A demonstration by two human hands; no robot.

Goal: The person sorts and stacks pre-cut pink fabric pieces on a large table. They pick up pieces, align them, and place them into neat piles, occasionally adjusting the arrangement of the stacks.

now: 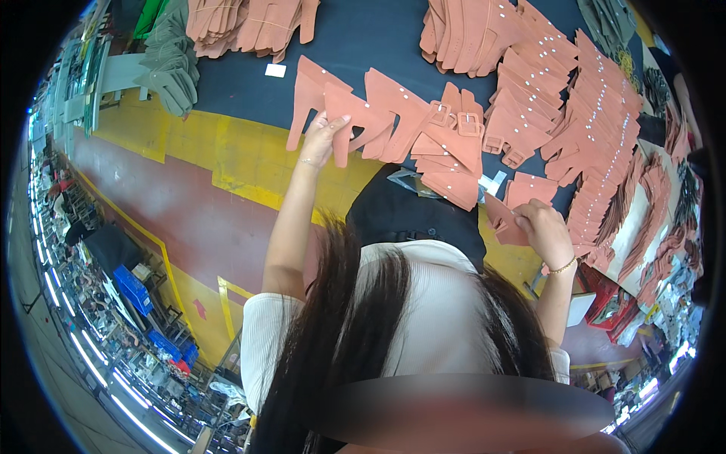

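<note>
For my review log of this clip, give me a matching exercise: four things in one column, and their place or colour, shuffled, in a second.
Things:
1. left hand
2. right hand
3. buckled straps
4. grey-green cut pieces

Places or colours:
A. far left of the dark table, stacked
B. on a salmon boot-shaped piece lying on the table
C. middle of the table, with square buckles
D. holding a small salmon piece above the table's near edge

Pairs: 1-B, 2-D, 3-C, 4-A
</note>
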